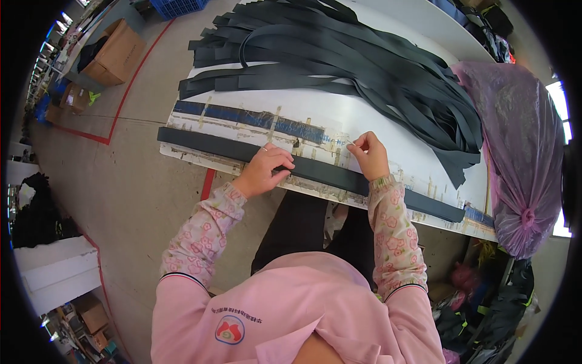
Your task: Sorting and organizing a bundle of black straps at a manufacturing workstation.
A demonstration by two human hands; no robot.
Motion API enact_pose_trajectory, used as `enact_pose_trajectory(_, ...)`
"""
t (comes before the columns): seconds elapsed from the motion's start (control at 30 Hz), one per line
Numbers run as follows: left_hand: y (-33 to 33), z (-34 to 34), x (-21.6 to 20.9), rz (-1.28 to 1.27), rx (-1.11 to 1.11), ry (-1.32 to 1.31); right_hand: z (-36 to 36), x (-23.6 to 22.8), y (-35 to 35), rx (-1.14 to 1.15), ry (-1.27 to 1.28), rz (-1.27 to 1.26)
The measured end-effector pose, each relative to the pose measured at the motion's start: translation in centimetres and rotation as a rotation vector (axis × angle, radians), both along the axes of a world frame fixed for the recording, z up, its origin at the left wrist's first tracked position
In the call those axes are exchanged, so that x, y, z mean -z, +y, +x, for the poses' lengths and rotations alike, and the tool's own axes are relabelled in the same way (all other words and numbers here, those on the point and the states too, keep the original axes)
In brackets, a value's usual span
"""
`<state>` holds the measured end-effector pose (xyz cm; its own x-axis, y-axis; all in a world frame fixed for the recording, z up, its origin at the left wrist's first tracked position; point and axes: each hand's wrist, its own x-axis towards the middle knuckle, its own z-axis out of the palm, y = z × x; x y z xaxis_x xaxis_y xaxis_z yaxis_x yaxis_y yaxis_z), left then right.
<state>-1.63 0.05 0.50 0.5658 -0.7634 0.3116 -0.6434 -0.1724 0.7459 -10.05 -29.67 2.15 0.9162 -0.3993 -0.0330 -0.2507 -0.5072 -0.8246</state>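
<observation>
A long dark grey-green fabric strip (330,173) lies along the near edge of the white table. My left hand (264,171) rests over its left half, with curled fingers at the far edge and the thumb at the near edge, closed on the strip. Past the strip's right half, my right hand (371,156) is raised a little with thumb and forefinger pinched together. Something thin and pale shows at those fingertips, too small to name. On the tabletop, a worn dark blue band (248,120) runs behind the strip.
A thick heap of similar dark strips (339,54) covers the far part of the table (254,100). A knotted translucent pink-purple plastic bag (515,151) stands at the right end. Cardboard boxes (115,53) and a blue crate (177,6) are off to the far left, near red floor lines.
</observation>
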Motion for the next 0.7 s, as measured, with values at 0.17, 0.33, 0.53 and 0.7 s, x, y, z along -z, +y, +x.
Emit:
enact_pose_trajectory(0.17,0.1,-0.1,0.1,-0.054,0.018,-0.023,-2.3,-2.4,6.7,-0.188,-0.051,0.477)
enact_pose_trajectory(0.33,0.1,0.4,0.2,-0.057,0.042,0.026,-1.9,-2.6,9.8,-0.316,0.042,0.219)
enact_pose_trajectory(0.53,0.1,0.4,0.7,-0.084,0.035,0.024,-1.0,-2.1,11.6,-0.324,0.051,0.072)
enact_pose_trajectory(0.7,0.2,0.3,0.9,-0.108,0.03,0.011,-1.0,-1.7,12.2,-0.301,0.031,-0.001)
